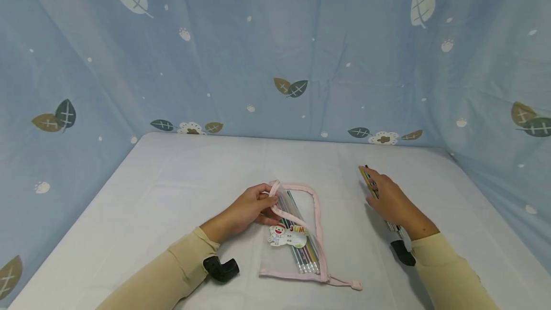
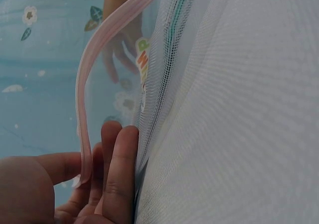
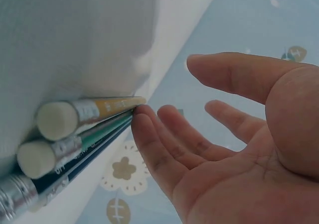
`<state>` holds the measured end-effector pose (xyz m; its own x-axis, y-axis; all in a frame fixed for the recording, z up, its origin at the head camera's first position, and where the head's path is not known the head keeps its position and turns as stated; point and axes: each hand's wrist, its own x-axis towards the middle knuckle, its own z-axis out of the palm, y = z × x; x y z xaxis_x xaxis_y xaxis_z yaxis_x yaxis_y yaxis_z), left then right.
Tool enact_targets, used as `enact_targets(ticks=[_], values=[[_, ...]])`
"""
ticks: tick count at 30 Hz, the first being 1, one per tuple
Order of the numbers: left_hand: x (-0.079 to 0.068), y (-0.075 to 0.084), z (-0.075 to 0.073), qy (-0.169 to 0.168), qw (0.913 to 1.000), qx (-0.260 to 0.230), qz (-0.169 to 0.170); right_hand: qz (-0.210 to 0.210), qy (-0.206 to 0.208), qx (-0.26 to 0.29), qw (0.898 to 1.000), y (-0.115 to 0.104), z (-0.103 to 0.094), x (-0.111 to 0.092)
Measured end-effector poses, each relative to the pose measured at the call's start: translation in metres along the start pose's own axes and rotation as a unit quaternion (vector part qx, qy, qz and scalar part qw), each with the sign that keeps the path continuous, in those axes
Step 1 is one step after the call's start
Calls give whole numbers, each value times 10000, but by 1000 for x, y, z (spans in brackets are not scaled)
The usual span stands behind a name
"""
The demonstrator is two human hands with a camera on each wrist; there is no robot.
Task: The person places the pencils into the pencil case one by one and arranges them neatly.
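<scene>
Our left hand (image 1: 249,208) pinches the pink rim (image 1: 317,208) of the mesh pouch (image 1: 287,238), which lies on the surface (image 1: 202,171) with pencils (image 1: 306,258) inside. Our right hand (image 1: 389,200) has its fingers (image 3: 157,149) apart beside loose pencils (image 3: 66,148); contact we can't quite tell. We'd judge this as picking those up; next, our right fingers should close round them.

Pouch trim (image 1: 317,208) pink; pencils (image 3: 67,147) yellow, green, dark blue; backdrop (image 1: 249,51) blue, leaf-patterned; tabletop (image 1: 206,166) white
</scene>
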<state>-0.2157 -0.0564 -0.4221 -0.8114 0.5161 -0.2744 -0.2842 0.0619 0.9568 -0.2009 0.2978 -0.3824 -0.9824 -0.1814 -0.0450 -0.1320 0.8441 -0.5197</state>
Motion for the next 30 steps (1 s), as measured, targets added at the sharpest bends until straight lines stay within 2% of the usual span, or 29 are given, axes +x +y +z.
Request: enact_targets(ticks=[12,18,30], values=[[-1,1,1,-35,10000,-15,26,-13,-45,-167,9999,9,4,2],[-1,2,1,-42,10000,45,12,-14,-188,-81,9998,10,5,1],[0,2,0,-44,10000,49,-1,254,-281,-44,9993,9,10,5]])
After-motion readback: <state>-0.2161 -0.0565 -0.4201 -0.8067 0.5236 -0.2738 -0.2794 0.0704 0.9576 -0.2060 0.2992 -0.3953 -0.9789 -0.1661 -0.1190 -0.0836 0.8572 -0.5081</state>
